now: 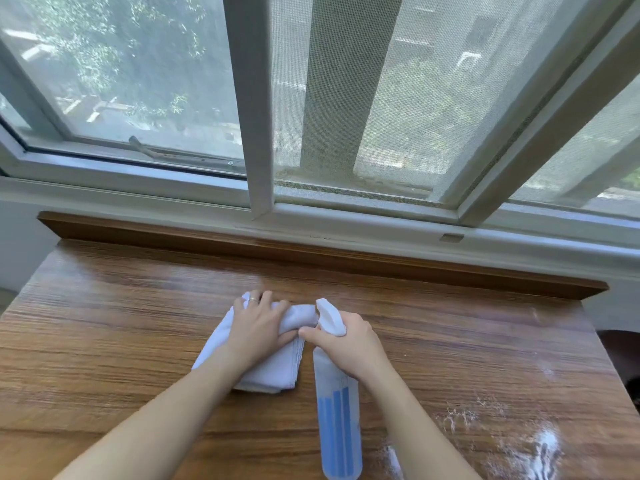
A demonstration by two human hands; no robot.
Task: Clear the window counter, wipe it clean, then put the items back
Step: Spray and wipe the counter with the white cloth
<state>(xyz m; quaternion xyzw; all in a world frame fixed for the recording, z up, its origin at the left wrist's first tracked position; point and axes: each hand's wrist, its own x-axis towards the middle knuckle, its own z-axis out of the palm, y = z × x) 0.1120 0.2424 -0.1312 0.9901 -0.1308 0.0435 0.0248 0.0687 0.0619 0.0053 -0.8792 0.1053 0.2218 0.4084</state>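
- The white cloth [258,344] lies folded on the wooden tabletop [104,334], near its middle, under the left hand [258,329]; its far end is bunched up beneath the fingers, while its near end lies flat with stacked layered edges showing.
- The left hand's grip is pressing down on the cloth, fingers spread and bent over the bunched part, thumb along the cloth's right edge; a ring shows on one finger.
- Just beside the cloth, on its right, the spray bottle [337,417] is held tilted, its white trigger head [330,317] pointing away toward the window and close to the cloth's bunched end.
- The right hand [349,344] has its grip wrapped round the bottle's neck, the forefinger reaching forward below the head.
- The bottle's body is translucent, with blue vertical stripes.
- The tips of the two hands nearly meet between cloth and bottle.
- White wet streaks [512,431] glisten on the tabletop's near right part.
- Behind the tabletop runs a wooden ledge [311,252], then the window frame [256,98] with mesh screens.
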